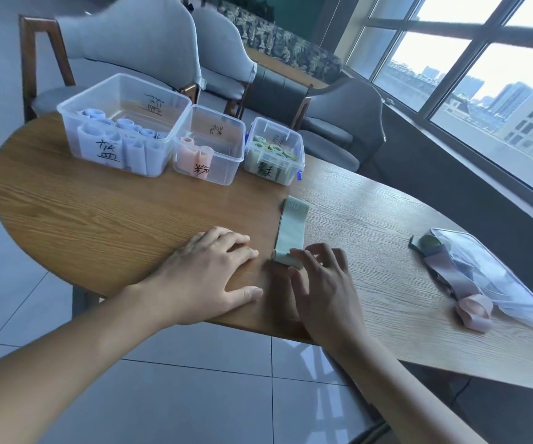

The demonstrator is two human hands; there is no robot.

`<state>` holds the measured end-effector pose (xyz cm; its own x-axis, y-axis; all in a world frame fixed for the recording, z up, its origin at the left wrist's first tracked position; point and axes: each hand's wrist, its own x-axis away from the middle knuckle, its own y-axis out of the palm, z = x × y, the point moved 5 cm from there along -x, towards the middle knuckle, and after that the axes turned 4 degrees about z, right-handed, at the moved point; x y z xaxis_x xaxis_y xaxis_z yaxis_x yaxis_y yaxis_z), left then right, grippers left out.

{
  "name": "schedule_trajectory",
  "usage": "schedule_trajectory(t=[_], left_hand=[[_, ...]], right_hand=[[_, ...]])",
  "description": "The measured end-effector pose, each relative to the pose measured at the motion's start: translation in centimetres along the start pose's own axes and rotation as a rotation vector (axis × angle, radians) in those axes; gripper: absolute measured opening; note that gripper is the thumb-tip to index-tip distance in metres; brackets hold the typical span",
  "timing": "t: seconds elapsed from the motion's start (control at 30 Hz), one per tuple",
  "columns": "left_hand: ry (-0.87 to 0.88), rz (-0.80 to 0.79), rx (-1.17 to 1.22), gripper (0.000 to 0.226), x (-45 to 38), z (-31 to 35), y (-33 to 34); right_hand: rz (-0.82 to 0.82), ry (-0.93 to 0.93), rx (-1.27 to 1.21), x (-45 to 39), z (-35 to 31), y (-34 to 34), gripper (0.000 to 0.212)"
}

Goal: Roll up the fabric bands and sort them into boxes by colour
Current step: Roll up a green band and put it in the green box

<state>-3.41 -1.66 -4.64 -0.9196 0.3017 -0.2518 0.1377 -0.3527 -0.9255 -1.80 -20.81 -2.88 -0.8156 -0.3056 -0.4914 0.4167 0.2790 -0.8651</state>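
A green fabric band lies flat on the wooden table, its near end turned into a small roll. My right hand has its fingertips curled on that rolled end. My left hand rests flat on the table just left of the band, fingers spread, holding nothing. At the back stand three clear boxes: a large one with blue rolls, a middle one with pink rolls and a small one with green rolls.
At the right lie loose pink, mauve and green bands beside a clear plastic lid. Grey chairs stand behind the table. Windows run along the right. The table's near edge passes under my wrists.
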Motion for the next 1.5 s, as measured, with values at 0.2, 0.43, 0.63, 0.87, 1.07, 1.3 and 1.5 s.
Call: schedule_trajectory(t=[0.2,0.43,0.63,0.87,1.07,1.3,1.5], left_hand=[[0.005,0.003,0.0,0.089,0.0,-0.1,0.2],[0.002,0.002,-0.001,0.088,-0.1,-0.2,0.3],[0.007,0.012,0.009,0.088,-0.1,-0.2,0.3],[0.011,0.026,0.02,0.086,-0.1,-0.1,0.2],[0.007,0.016,0.009,0.087,-0.1,-0.1,0.3],[0.007,0.016,0.024,0.089,-0.1,0.0,0.1],[0.007,0.011,0.003,0.088,-0.1,-0.1,0.3]], right_hand=[[0.006,-0.026,0.025,-0.8,0.2,-0.3,0.019],[-0.021,-0.066,-0.017,-1.7,0.4,0.2,0.019],[-0.005,-0.064,-0.02,-2.8,1.1,1.0,0.022],[0.0,-0.071,0.012,-3.6,1.3,1.2,0.024],[-0.023,-0.06,-0.002,-4.4,1.6,1.4,0.015],[-0.024,-0.071,-0.079,-5.3,1.9,1.7,0.015],[-0.048,-0.058,-0.049,-6.3,2.3,2.3,0.019]])
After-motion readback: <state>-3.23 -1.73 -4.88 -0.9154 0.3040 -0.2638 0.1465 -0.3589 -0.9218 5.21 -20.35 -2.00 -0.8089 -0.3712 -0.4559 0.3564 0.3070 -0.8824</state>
